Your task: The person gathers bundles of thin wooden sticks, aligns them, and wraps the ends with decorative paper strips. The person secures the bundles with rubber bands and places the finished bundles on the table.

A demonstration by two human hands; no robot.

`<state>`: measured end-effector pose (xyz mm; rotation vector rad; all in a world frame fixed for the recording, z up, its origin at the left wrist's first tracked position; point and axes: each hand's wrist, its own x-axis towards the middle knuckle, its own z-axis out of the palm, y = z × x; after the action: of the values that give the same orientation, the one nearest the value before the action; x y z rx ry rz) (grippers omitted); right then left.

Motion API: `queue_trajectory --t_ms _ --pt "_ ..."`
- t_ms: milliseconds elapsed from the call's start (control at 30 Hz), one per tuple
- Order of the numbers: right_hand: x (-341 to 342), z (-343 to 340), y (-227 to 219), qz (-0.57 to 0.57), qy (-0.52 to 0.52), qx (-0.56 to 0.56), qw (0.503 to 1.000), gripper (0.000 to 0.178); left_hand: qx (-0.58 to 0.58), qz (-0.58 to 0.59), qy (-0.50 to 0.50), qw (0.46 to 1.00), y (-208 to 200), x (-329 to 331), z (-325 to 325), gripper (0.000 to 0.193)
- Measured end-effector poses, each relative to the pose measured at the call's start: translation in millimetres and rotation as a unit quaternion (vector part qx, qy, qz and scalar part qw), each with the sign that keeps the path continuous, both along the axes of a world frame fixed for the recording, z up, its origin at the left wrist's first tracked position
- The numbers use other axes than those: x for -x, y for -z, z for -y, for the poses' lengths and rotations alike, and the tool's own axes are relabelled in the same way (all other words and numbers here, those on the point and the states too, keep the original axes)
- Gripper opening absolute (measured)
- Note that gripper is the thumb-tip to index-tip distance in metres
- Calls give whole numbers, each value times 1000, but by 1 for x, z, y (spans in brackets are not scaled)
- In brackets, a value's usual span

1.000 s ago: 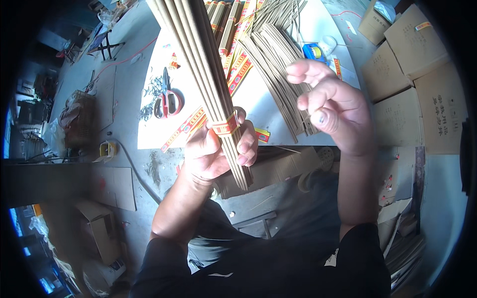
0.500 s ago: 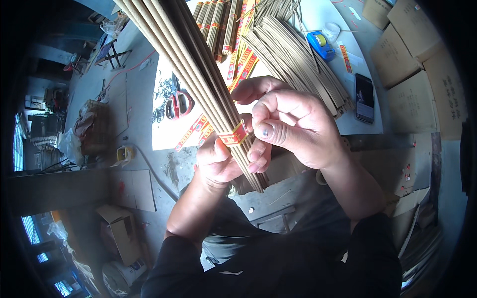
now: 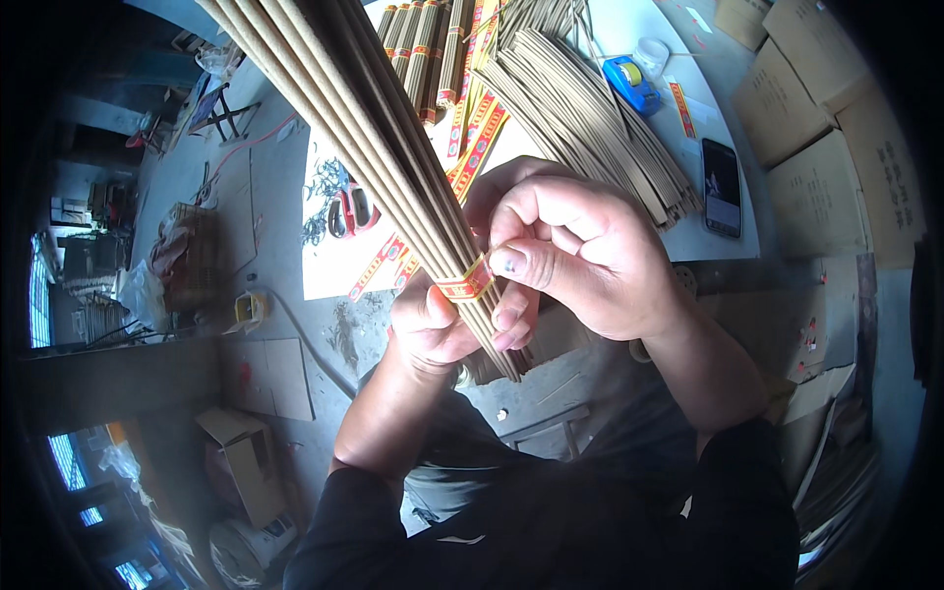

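My left hand (image 3: 425, 323) is closed round the lower part of a bundle of brown incense sticks (image 3: 366, 149), which slants up toward the far left. A red and yellow paper band (image 3: 466, 283) wraps the bundle just above my left fingers. My right hand (image 3: 600, 258) is beside it, thumb and forefinger pinched at the band's right end. The sticks' lower ends poke out below my left hand. What lies inside the right pinch is mostly hidden by the thumb.
On the white table (image 3: 320, 265) lie red-handled scissors (image 3: 351, 211), loose paper strips (image 3: 478, 138), banded bundles (image 3: 421, 59) and a pile of loose sticks (image 3: 590, 128). A blue tape dispenser (image 3: 630, 86), a plastic cup (image 3: 651, 54) and a phone (image 3: 722, 187) sit right. Cardboard boxes (image 3: 821, 197) stand beyond.
The band's right end sits closer round the sticks, and my right thumb and forefinger have shifted slightly left with it. My left hand keeps its hold on the bundle.
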<state>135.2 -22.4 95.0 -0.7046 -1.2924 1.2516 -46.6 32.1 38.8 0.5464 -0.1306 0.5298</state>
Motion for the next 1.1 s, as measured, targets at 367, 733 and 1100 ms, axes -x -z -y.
queue_trajectory --t_ms 367,733,1100 --pt "-6 1 -3 -18 -10 45 999 7 -29 -78 -12 996 2 5 1 100" --pt "-5 2 3 -49 8 123 991 19 -17 -51 -5 999 8 10 -1 91" --pt "-4 -2 8 -4 18 71 997 20 -33 -40 8 999 9 10 -4 71"
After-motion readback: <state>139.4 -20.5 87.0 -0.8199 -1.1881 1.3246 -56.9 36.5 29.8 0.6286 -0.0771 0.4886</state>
